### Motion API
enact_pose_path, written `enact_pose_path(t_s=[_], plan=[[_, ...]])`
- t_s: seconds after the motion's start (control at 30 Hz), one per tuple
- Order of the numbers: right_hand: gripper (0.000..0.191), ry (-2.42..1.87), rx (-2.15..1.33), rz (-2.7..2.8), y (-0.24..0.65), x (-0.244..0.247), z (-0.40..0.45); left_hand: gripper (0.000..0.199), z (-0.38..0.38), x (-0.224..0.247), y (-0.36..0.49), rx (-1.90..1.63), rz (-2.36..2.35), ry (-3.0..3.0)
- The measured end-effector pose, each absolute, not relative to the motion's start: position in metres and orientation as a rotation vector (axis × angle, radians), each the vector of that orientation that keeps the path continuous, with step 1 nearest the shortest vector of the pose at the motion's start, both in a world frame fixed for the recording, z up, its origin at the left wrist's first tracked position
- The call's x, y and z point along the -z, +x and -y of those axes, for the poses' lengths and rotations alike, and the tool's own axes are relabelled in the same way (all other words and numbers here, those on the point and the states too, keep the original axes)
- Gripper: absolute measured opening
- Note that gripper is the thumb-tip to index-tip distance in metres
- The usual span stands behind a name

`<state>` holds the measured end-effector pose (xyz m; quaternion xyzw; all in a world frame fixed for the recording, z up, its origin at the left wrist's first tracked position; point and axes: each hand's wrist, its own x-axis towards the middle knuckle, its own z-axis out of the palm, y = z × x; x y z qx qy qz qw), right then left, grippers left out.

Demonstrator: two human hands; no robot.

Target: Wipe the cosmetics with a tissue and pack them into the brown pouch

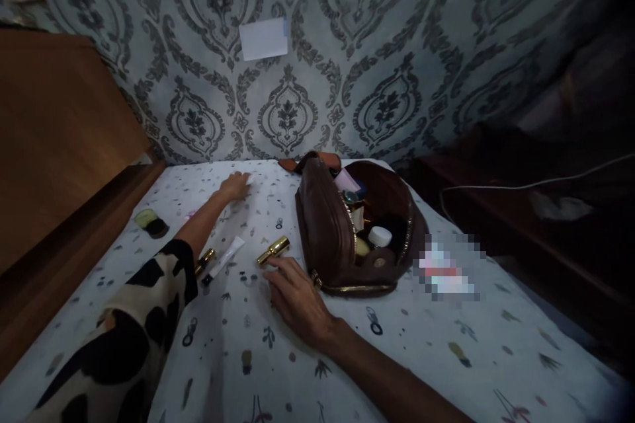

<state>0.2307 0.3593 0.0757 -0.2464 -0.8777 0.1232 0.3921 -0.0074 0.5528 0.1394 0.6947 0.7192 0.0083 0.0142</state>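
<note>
My left hand [235, 188] reaches to the far part of the patterned white cloth. Its fingers are bent together, with a small pale thing at the tips that I cannot make out. My right hand [297, 301] rests palm down with fingers loosely apart, the fingertips just beside a gold lipstick tube [273, 250] lying on the cloth. To the right stands a brown toiletry bag [325, 225], unzipped, holding a white-capped jar [380, 236], a pink tube [346, 180] and other cosmetics. Near my left forearm lie a white squeeze tube [224, 260] and a black-and-gold tube [204, 262].
A greenish bottle with a dark cap [151, 223] lies at the left, close to a wooden cabinet [64, 145]. Patterned wallpaper with a white card [264, 39] rises behind. A blurred-out packet [444, 269] lies right of the bag. A pale cable [520, 184] crosses the dark right side.
</note>
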Motion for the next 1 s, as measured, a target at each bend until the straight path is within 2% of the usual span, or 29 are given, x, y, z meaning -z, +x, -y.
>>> enact_pose_path(t_s=[0.13,0.3,0.7,0.83,1.0], plan=[[0.027,-0.63,-0.323,2.267,0.231,-0.076,-0.361,0.044,-0.565,-0.125,-0.005,-0.005,-2.251,2.171],[0.03,-0.601,-0.349,2.226,0.233,-0.07,-0.362,0.039,-0.558,-0.132,0.009,-0.089,-2.217,2.185],[0.022,-0.555,-0.452,2.209,0.23,-0.064,-0.367,0.038,-0.46,-0.121,0.042,-0.226,-2.178,2.192],[0.022,-0.562,-0.48,2.199,0.229,-0.064,-0.367,0.045,-0.444,-0.137,0.022,-0.308,-2.272,2.107],[0.025,-0.568,-0.535,2.16,0.229,-0.064,-0.369,0.044,-0.425,-0.168,-0.049,-0.379,-2.702,1.731]])
